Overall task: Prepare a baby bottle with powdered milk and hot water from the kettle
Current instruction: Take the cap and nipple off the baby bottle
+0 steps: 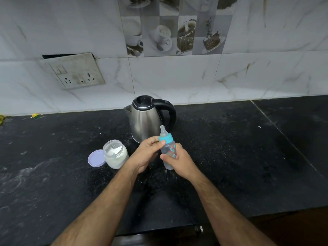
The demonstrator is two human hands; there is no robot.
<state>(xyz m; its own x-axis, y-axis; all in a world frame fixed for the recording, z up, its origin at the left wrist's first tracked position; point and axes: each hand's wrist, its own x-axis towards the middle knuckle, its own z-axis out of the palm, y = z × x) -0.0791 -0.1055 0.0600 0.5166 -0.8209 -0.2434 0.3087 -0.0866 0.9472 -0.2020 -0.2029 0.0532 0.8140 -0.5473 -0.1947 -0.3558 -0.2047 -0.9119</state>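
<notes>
A clear baby bottle (pixel 168 150) with a teal collar (pixel 166 138) and a clear teat stands tilted over the black counter (pixel 230 157). My right hand (pixel 179 161) grips its body from the right. My left hand (pixel 147 153) has thumb and fingers on the teal collar. Behind them a steel kettle (pixel 144 121) with a black lid and handle stands shut. To the left, an open clear jar of white milk powder (pixel 116 154) holds a white scoop, and its lilac lid (pixel 95 158) lies beside it.
A white tiled wall rises behind the counter, with a socket plate (pixel 74 71) at the left. A seam in the counter (pixel 284 137) runs diagonally at the right. The counter's front edge (pixel 257 214) is near my forearms.
</notes>
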